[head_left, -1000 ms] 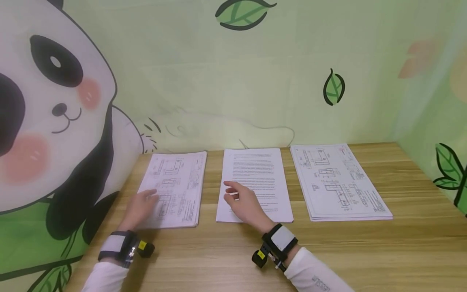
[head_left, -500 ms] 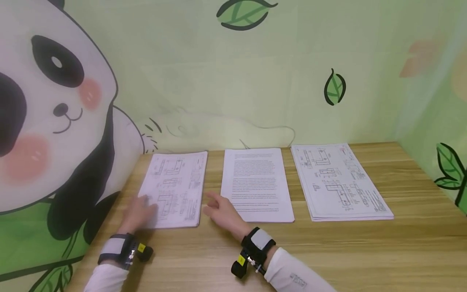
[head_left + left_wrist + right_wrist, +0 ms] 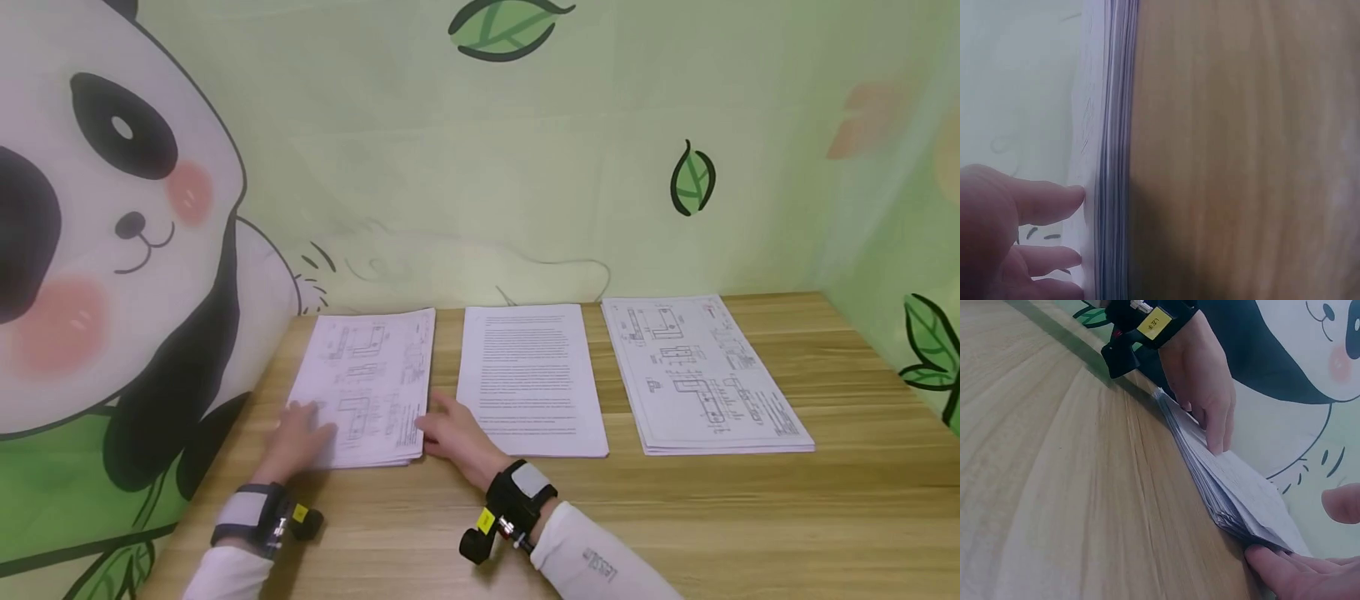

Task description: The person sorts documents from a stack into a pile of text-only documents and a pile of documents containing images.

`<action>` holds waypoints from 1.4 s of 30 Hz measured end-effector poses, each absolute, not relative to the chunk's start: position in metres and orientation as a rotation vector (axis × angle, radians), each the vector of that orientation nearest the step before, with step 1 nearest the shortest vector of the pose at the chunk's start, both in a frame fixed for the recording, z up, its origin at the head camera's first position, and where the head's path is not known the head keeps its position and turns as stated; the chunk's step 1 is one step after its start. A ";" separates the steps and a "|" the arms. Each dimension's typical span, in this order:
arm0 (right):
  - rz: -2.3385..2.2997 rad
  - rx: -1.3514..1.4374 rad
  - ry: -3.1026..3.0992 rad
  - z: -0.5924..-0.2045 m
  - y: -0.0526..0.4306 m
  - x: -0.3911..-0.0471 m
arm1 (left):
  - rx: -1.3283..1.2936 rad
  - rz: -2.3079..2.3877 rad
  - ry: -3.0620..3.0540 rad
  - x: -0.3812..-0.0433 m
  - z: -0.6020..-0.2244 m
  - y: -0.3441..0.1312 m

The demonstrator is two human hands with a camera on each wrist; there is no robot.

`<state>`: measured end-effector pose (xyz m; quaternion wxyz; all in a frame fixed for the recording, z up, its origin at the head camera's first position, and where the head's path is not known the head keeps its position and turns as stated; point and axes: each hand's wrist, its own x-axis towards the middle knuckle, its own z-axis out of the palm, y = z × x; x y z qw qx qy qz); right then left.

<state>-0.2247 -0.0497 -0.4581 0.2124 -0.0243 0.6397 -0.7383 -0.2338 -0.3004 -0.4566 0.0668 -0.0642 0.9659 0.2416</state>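
Note:
A stack of printed drawing sheets (image 3: 375, 358) lies at the left of the wooden table. On its near left part rests my left hand (image 3: 296, 442), fingertips touching the top sheet; the left wrist view shows these fingers (image 3: 1047, 200) fairly straight above the layered paper edges (image 3: 1113, 156). My right hand (image 3: 463, 437) is at the stack's near right corner. In the right wrist view its fingers (image 3: 1279, 569) lie along the sheet edges, while the thumb (image 3: 1342, 503) stays apart above. The upper sheets (image 3: 1254, 494) are slightly offset from those beneath.
A stack of text pages (image 3: 525, 367) lies in the middle, partly behind my right hand. Another stack of drawings (image 3: 701, 379) lies to the right. A green backdrop (image 3: 390, 150) with a printed panda (image 3: 195, 333) stands behind the table (image 3: 600, 500) and along its left.
My right hand has moved left from over the middle pages to the left stack's right edge. My left hand has come slightly nearer, and the left stack's upper sheets have shifted right.

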 end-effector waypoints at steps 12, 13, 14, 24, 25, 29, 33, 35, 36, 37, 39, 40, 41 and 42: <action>-2.068 -0.028 1.819 -0.459 -0.050 -0.227 | -0.184 0.877 2.774 -0.224 -0.452 -0.278; -2.079 -0.015 1.826 -0.460 -0.049 -0.227 | -0.184 0.886 2.773 -0.223 -0.451 -0.276; -2.097 0.002 1.827 -0.460 -0.049 -0.226 | -0.182 0.890 2.779 -0.223 -0.450 -0.274; -2.213 0.035 1.761 -0.455 -0.029 -0.225 | -0.272 1.107 2.740 -0.227 -0.446 -0.264; -2.217 0.035 1.750 -0.454 -0.025 -0.225 | -0.288 1.162 2.724 -0.228 -0.445 -0.262; -2.246 0.029 1.676 -0.450 -0.011 -0.225 | -0.380 1.319 2.683 -0.233 -0.445 -0.256; -2.277 0.002 1.597 -0.446 0.004 -0.226 | -0.420 1.534 2.583 -0.237 -0.443 -0.247; -2.271 -0.012 1.591 -0.445 0.011 -0.227 | -0.407 1.666 2.498 -0.239 -0.441 -0.241; -2.267 -0.019 1.595 -0.443 0.015 -0.227 | -0.400 1.738 2.443 -0.240 -0.440 -0.238; -2.257 -0.021 1.607 -0.443 0.020 -0.227 | -0.390 1.792 2.400 -0.240 -0.440 -0.235; -2.231 -0.029 1.662 -0.441 0.030 -0.228 | -0.376 1.855 2.350 -0.242 -0.438 -0.227; -2.213 -0.035 1.702 -0.440 0.035 -0.228 | -0.359 1.876 2.337 -0.242 -0.438 -0.223; -2.193 -0.036 1.744 -0.439 0.039 -0.229 | -0.339 1.897 2.329 -0.242 -0.437 -0.219; -2.174 -0.032 1.789 -0.438 0.044 -0.229 | -0.320 1.915 2.329 -0.242 -0.436 -0.215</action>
